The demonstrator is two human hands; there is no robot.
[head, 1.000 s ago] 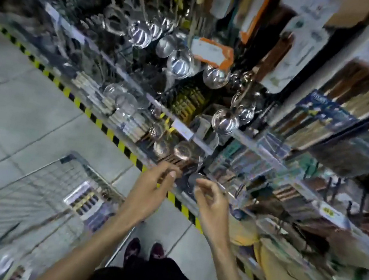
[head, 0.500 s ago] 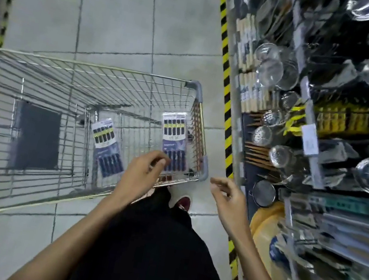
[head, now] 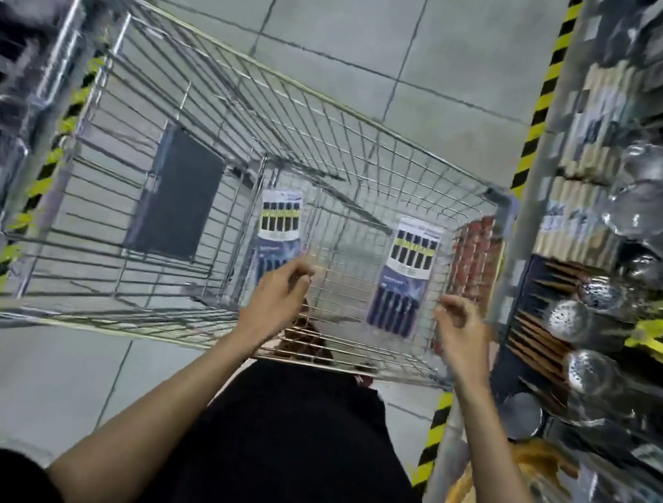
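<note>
Step in hand: loading the cart, judged to be between items.

- The left pack and right pack lie flat on the cart floor, well apart, both at the end nearest the person.
- The left hand hovers over the lower end of the left pack. Its fingers are loosely curled and hold nothing. Contact with the pack cannot be confirmed.
- The right hand hovers at the cart's right wall, just beside the right pack. Its fingers are likewise loosely curled and empty.
- The shelf stands close along the cart's right side, with skimmers hanging on it.

Next move, as a judgement: either reach right to the shelf for another item, or lower both hands to the near rim to push the cart. A shelf reach calls for the right hand to clear the cart wall first.
</note>
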